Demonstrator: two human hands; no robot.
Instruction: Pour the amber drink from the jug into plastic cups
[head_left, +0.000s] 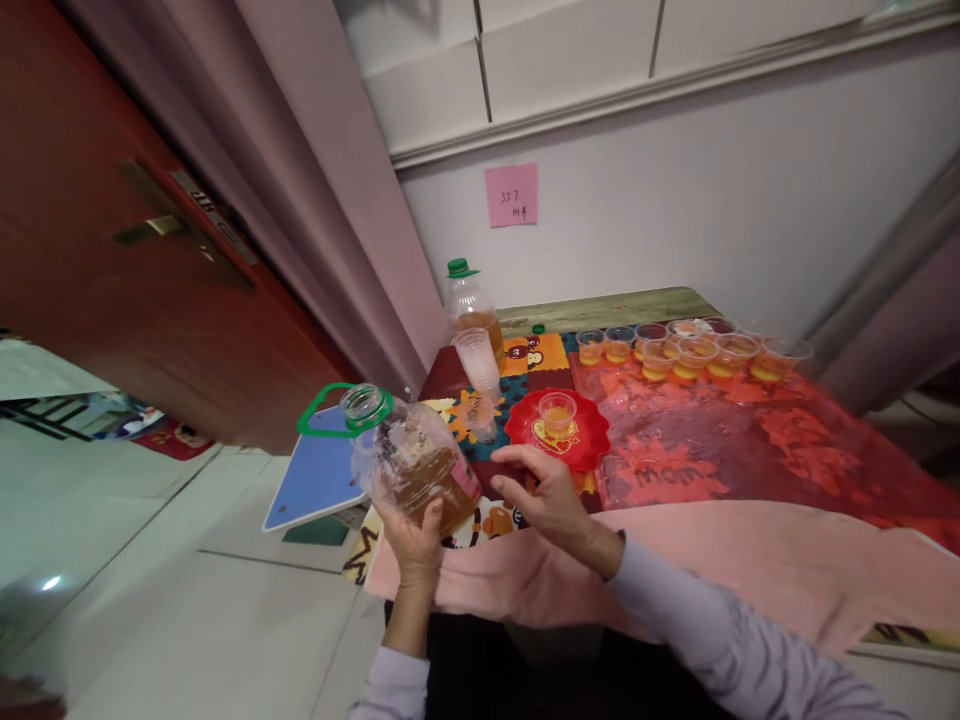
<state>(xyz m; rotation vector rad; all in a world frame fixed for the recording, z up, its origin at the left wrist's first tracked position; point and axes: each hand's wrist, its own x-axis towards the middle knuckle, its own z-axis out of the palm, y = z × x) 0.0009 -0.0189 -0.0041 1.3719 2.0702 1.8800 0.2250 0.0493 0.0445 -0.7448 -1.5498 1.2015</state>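
Note:
My left hand (414, 540) grips a large clear plastic jug (427, 470) from below and the near side. The jug tilts to the left, uncapped, with amber liquid inside and a green handle ring at its neck. To the right of the jug, my right hand (546, 495) is in the air with its fingers apart, holding nothing. Just beyond it, a small clear plastic cup (558, 412) with yellow-orange liquid stands on a red scalloped plate (600, 440). A stack of clear cups (478, 360) stands behind the jug.
A second jug (466, 300) with a green cap stands at the back, near a loose green cap (538, 329). Several filled cups (697, 352) line the right rear of the table. A pink towel (720, 550) covers the front edge. A blue stool (315, 480) stands left.

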